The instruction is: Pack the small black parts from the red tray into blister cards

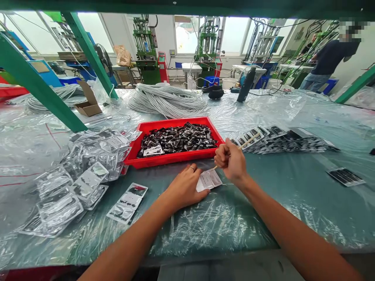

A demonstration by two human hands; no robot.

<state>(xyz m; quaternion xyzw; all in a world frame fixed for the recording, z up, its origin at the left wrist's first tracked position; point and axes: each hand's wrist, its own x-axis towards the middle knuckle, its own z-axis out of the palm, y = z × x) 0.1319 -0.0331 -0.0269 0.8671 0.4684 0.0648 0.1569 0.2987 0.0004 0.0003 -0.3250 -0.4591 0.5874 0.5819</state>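
Left hand (184, 189) flat on the tabletop (263, 210), fingers spread and pressing down on the edge of a small clear packet (208, 180). Right hand (231, 160) curled in a tight fist around a thin wooden stick (248, 141), tip pointing down at the packet, other end sticking up and to the right. Packet lying right between both hands, just in front of the red tray (175, 159).

Red tray full of little black parts (178, 139), close behind the hands. Heap of empty clear packets (88, 164) on the left, a few more loose ones (127, 201) near the left arm. Row of filled packets (281, 140) on the right, touching one another. Coils of grey cable (168, 100) farther back. Another person (331, 58) standing far off at the right, well apart from the work.

Hard to see what sits inside the packet, maybe one black part.

Could go wrong: stick slipping off the shiny plastic and poking a left finger, since both are so close. Pushing too hard might snap the thin stick or tear the packet. Slippery plastic sheet on the tabletop could let the packet slide away.
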